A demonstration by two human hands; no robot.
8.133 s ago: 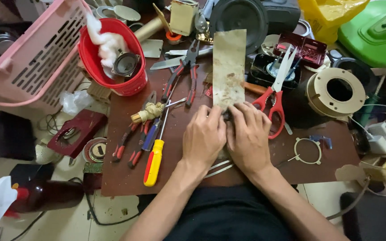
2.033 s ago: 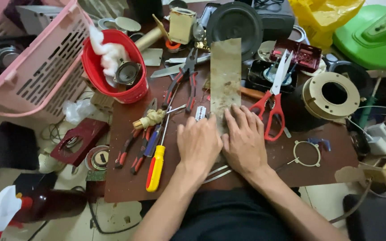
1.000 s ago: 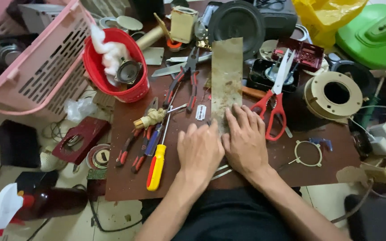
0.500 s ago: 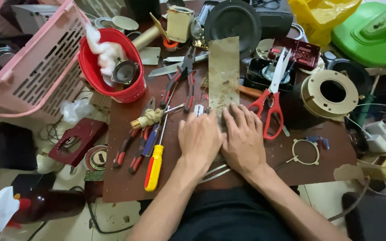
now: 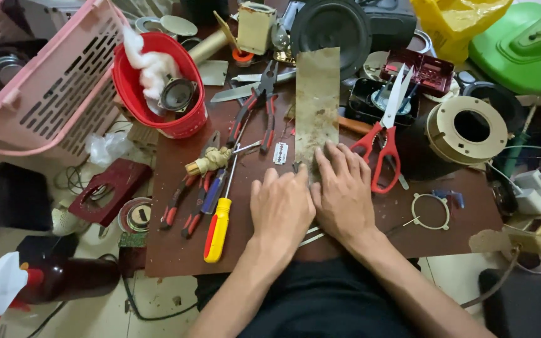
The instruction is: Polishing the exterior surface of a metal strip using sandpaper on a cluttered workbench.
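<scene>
My left hand (image 5: 281,208) and my right hand (image 5: 344,191) lie side by side, palms down, on the near end of a long stained strip of sheet material (image 5: 317,103) that runs away from me across a brown board (image 5: 176,250). The fingers of both press on the strip or on something small under them; what lies beneath is hidden. A razor blade (image 5: 280,153) sits just left of the strip. Red-handled scissors (image 5: 384,134) lie right of my right hand. A yellow-and-red screwdriver (image 5: 219,226) lies left of my left hand.
Pliers (image 5: 258,111), more small hand tools (image 5: 189,200) and a knife crowd the board's left half. A red bucket (image 5: 167,94) with wadding and a pink basket (image 5: 45,81) stand at the left. A round beige spool (image 5: 466,130), a wire ring (image 5: 430,211), a green lid (image 5: 521,44) sit right.
Both hands have stayed on the strip's near end, with only small shifts of the fingers. The view has drifted slightly.
</scene>
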